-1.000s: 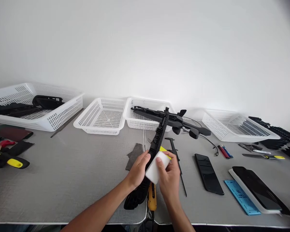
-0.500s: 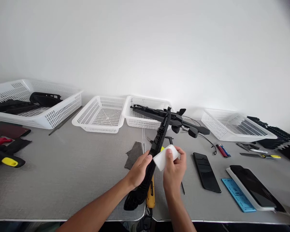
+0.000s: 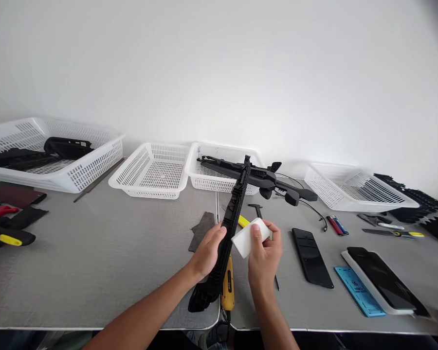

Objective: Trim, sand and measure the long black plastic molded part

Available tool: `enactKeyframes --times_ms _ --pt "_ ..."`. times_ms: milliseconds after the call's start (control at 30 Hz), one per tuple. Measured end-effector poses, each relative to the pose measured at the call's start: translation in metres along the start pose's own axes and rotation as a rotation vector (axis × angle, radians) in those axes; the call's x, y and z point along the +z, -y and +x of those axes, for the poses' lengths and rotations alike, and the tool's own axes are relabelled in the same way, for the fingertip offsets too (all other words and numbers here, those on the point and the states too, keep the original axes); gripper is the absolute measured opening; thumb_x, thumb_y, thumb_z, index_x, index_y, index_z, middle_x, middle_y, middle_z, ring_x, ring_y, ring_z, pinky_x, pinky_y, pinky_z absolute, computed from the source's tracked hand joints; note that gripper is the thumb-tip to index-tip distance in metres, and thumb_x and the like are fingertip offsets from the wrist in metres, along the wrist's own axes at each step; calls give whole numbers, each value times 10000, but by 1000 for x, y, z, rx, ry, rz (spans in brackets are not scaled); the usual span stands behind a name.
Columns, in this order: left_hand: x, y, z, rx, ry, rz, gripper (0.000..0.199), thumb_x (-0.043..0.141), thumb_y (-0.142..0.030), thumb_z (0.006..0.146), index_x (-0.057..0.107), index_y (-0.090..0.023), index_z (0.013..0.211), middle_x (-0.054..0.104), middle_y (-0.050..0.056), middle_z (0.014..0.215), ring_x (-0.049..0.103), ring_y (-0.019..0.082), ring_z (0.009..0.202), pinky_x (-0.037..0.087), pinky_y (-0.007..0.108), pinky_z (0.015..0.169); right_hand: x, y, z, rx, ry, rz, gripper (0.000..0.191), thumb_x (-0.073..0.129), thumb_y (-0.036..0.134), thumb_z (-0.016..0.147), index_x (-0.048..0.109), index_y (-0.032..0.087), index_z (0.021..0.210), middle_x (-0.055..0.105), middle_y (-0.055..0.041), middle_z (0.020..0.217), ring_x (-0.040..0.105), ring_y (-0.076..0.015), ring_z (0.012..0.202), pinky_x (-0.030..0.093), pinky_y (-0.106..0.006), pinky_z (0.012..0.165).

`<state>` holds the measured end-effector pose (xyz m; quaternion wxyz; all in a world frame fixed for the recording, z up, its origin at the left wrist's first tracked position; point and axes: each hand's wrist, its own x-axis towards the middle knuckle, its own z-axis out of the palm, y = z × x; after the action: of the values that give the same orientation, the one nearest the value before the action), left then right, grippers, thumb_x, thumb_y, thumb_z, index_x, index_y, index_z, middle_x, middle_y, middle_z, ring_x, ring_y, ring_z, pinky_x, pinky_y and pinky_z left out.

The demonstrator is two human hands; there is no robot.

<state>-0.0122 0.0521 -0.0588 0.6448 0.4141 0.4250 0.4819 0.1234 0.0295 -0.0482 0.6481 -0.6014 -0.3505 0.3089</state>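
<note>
My left hand (image 3: 208,251) is wrapped round a long, ribbed black plastic part (image 3: 234,206), which slants up and away from me over the table. Between the thumb and fingers of my right hand (image 3: 264,253) is a flat white block (image 3: 246,239), its left corner close beside the black part. Under the part lies a yellow-handled tool (image 3: 228,287) with a cord. A yellow piece (image 3: 243,221) shows behind the white block, partly hidden. Left of the part, a dark grey cloth (image 3: 203,230) rests on the table.
White baskets (image 3: 148,189) line the wall, some with black parts. Long black parts (image 3: 264,179) lie across one basket. To the right are a black phone (image 3: 313,257), lighters (image 3: 337,226), a blue plate (image 3: 360,291) and a knife (image 3: 392,234). Black tools with yellow (image 3: 10,239) sit far left.
The black part's top end has swung slightly left, away from the white block, uncovering more of the yellow piece. A person's hand at the far left edge has gone from view.
</note>
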Motion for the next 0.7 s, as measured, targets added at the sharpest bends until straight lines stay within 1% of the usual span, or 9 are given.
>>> enactKeyframes --times_ms 133,267,333,400,433,500,600,633,700 --pt "1 -7 3 34 2 -6 505 633 -628 950 780 -182 1135 776 119 1299 568 360 1398 416 403 1152 -2 -3 -9 -24 306 6 522 786 631 876 618 217 1144 664 -1 805 594 -162 603 477 -251 497" --pt "0 -13 5 48 -82 -3 429 672 -619 903 759 -208 991 789 94 1147 606 333 1295 467 364 1055 -3 -4 -11 -14 290 28 484 758 623 906 589 236 1143 623 22 763 564 -154 575 453 -242 471" --pt "-1 -13 5 28 -110 8 417 670 -622 897 735 -215 956 770 73 1046 638 305 1182 482 346 989 -5 -3 -8 7 398 40 485 777 608 897 584 238 1144 621 22 769 572 -159 586 465 -244 474" --pt "-3 -11 5 12 -67 9 426 636 -634 916 708 -215 926 732 48 936 656 270 1009 498 339 891 -8 -1 -4 39 518 47 493 794 600 888 580 239 1148 628 19 770 582 -164 592 481 -249 482" --pt "-3 -9 6 8 -38 4 434 620 -641 924 700 -215 914 720 42 911 653 261 959 501 339 858 -9 0 -2 46 542 46 490 791 599 893 578 241 1152 633 17 776 586 -166 596 488 -253 487" --pt "-5 -7 6 -3 -56 -8 434 640 -645 909 708 -216 921 735 58 957 659 274 1008 503 346 884 -12 2 -1 25 576 24 459 778 586 913 591 241 1151 641 7 804 588 -167 623 495 -255 512" --pt "-7 -3 8 -42 -235 -12 408 750 -602 841 750 -226 999 762 101 1188 611 322 1273 459 369 1046 -16 3 -2 -40 758 -45 389 775 537 938 648 237 1150 637 -7 851 579 -165 683 482 -252 561" --pt "-7 -3 9 -48 -273 -16 401 773 -588 828 756 -230 1006 761 103 1223 598 326 1305 449 373 1067 -17 3 -4 -56 814 -69 378 777 528 941 662 236 1151 639 -10 861 577 -165 697 477 -252 574" --pt "-8 -3 10 -29 -254 -36 379 764 -592 838 746 -228 942 775 92 1135 641 313 1204 475 372 1019 -19 1 -6 -60 814 -100 388 762 534 952 658 237 1180 647 -11 866 580 -169 703 471 -255 582"
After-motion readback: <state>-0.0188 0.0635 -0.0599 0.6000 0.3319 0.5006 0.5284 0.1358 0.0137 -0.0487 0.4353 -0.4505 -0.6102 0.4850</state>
